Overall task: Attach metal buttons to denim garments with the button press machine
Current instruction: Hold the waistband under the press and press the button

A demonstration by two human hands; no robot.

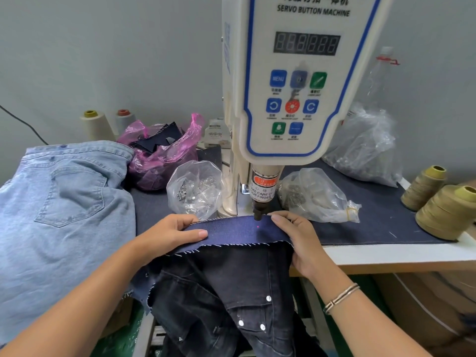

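A strip of dark blue denim [239, 231] is held stretched beneath the punch head [258, 213] of the servo button machine [296, 81], its long axis running left to right across the front of the punch. The left hand [170, 234] grips the strip's left end, thumb laid flat on top and fingers curled over the far edge; the right hand [301, 240] pinches the right end, fingers bent over the cloth. A red laser dot [258, 227] is seen on the denim just in front of the punch, between the two hands and nearer the right one, so the coming press is judged to turn on sliding the cloth until its mark sits at that dot. Below the punch, black jeans [231, 305] with metal buttons [268, 298] hang off the worktop [386, 251].
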